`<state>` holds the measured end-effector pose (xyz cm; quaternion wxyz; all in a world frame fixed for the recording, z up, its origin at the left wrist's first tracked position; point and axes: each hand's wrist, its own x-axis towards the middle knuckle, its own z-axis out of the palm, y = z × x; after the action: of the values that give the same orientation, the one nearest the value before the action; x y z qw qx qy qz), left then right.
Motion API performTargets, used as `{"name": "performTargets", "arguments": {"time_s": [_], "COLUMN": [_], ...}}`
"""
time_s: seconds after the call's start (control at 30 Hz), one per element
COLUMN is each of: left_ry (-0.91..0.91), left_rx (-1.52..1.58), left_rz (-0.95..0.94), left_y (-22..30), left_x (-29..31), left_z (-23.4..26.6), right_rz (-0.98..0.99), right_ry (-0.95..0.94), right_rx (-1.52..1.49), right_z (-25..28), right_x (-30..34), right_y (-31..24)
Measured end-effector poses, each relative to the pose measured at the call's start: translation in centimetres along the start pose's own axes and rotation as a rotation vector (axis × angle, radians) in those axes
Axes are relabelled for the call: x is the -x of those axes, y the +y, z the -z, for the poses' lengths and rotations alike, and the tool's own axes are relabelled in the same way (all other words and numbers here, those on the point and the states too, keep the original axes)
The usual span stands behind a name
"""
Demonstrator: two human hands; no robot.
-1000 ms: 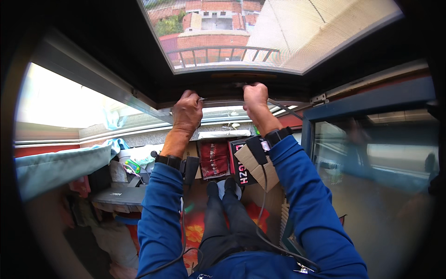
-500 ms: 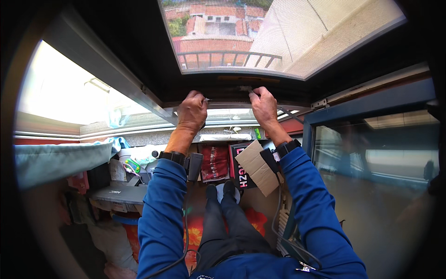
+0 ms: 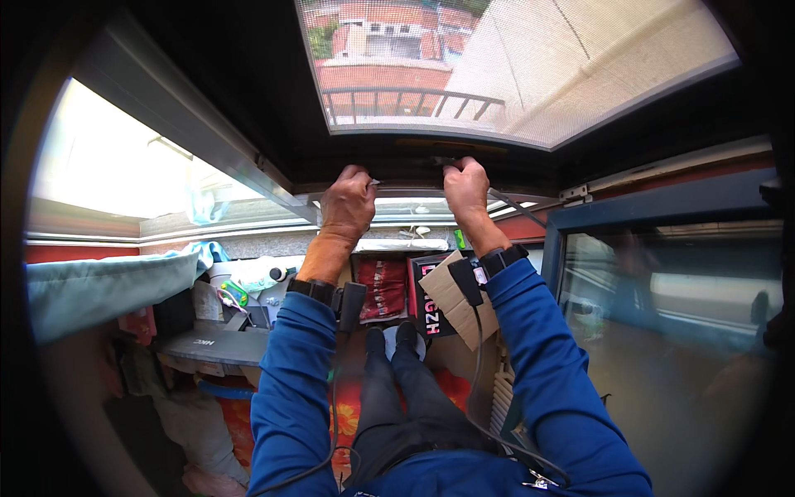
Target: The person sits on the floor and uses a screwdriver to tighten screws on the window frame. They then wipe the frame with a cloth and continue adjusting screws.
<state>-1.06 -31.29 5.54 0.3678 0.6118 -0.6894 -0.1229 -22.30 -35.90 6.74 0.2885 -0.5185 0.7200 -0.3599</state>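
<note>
Both arms in blue sleeves reach up to the lower edge of a dark-framed window screen (image 3: 513, 74). My left hand (image 3: 348, 203) is closed on the bottom rail of the frame (image 3: 406, 166), with a small pale piece showing at its fingertips. My right hand (image 3: 466, 186) grips the same rail a little to the right, beside a thin grey strip (image 3: 517, 205) that slants down to the right. Black bands with small devices sit on both wrists.
An open glass window sash (image 3: 662, 306) in a blue-grey frame stands at the right. A light-blue cloth (image 3: 99, 286) hangs at the left. Below are a cluttered shelf (image 3: 240, 298), red and black boxes (image 3: 385, 290), cardboard (image 3: 451, 302) and my legs over an orange patterned floor.
The view has tilted so the screen looks larger and closer. Both hands stay on the frame's bottom rail, a little farther apart than before.
</note>
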Motion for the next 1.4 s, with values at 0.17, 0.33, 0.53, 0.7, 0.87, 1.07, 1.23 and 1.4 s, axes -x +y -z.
{"name": "performTargets", "arguments": {"time_s": [0.17,0.33,0.53,0.7,0.87,1.07,1.23,1.4], "left_ry": [-0.018,-0.013,-0.002,0.011,0.008,-0.018,0.0,0.015], "left_rx": [0.001,0.009,0.01,0.023,0.021,0.003,0.014,-0.001], "left_rz": [0.01,0.006,0.005,0.006,0.005,0.019,0.014,0.014], "left_y": [0.5,0.3,0.1,0.1,0.0,0.6,0.2,-0.1], "left_x": [-0.3,-0.2,-0.2,-0.1,0.0,-0.2,0.0,0.1], "left_z": [0.4,0.4,0.2,0.2,0.1,0.6,0.3,-0.2], "right_rz": [-0.318,0.111,0.203,0.177,0.159,-0.297,0.235,0.17], "right_ry": [0.01,-0.014,-0.04,-0.049,0.002,-0.091,-0.083,-0.086], "right_rx": [-0.227,0.109,0.133,0.216,0.115,-0.27,0.384,0.455], "right_z": [-0.7,2.0,2.3,1.6,1.2,0.7,1.5,1.0], "right_x": [-0.3,1.3,1.0,0.5,-0.5,-0.6,0.3,0.1], "right_y": [-0.6,0.2,0.1,0.1,0.2,-0.2,0.3,-0.3]}}
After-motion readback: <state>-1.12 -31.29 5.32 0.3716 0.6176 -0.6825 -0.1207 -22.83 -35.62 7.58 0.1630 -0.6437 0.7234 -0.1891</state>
